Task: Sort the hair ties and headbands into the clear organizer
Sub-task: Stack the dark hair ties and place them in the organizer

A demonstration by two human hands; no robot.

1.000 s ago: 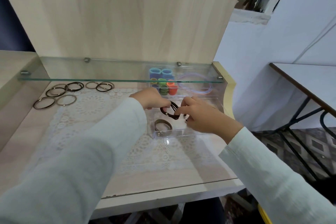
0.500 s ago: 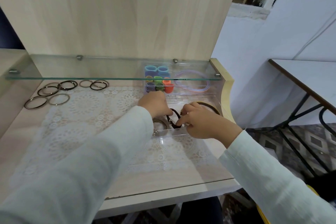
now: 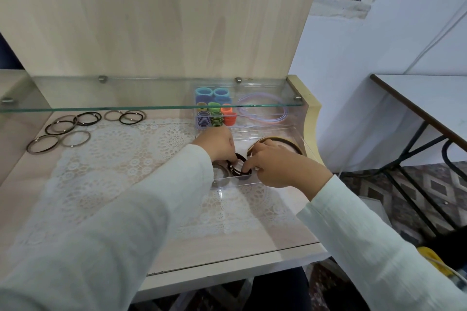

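A clear organizer (image 3: 267, 127) stands at the back right of the desk, partly under a glass shelf. Its far compartments hold coloured hair ties (image 3: 216, 113) and a pale purple headband (image 3: 262, 111). A dark headband (image 3: 285, 141) lies in a right compartment. My left hand (image 3: 218, 145) and my right hand (image 3: 275, 164) both pinch a dark hair tie (image 3: 238, 168) low inside a front compartment. A grey tie (image 3: 221, 171) lies in the same compartment to its left. Several dark and grey hair ties (image 3: 83, 121) lie loose on the desk at the back left.
A glass shelf (image 3: 126, 98) juts out over the back of the desk, above the organizer's far half. A white lace mat (image 3: 113, 159) covers the desk top. A second table (image 3: 429, 108) stands to the right across a gap of patterned floor.
Both hands have lowered the dark hair tie from above the organizer down into its front compartment. The camera view has drifted slightly.
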